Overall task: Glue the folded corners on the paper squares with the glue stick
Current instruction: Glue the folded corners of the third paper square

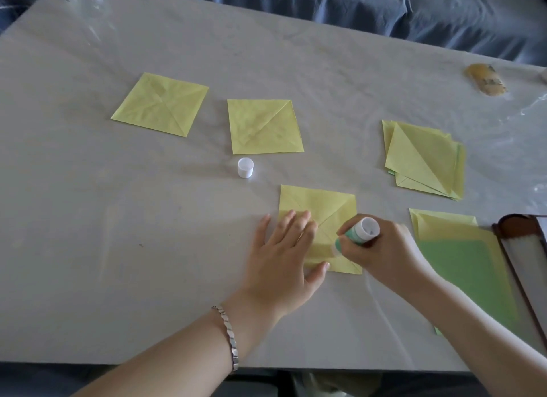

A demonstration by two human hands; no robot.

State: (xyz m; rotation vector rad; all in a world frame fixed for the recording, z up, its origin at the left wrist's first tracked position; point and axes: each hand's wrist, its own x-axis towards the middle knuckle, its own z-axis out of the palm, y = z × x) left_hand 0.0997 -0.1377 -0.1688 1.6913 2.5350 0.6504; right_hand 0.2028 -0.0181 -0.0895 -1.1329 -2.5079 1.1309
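A yellow folded paper square [328,207] lies in front of me on the grey table [118,248]. My left hand [284,257] rests flat on its left part with fingers spread. My right hand [381,248] grips a green and white glue stick [359,232], its tip down on the square's lower middle. The white cap [245,168] stands just beyond. Two more folded yellow squares lie farther off, one in the middle [263,127] and one to the left [161,105].
A stack of folded yellow squares [426,160] sits at the right. Nearer lie yellow and green sheets [461,257] beside a brown case [524,248]. A yellowish object [485,80] lies at the far right edge, with blue cloth beyond the table.
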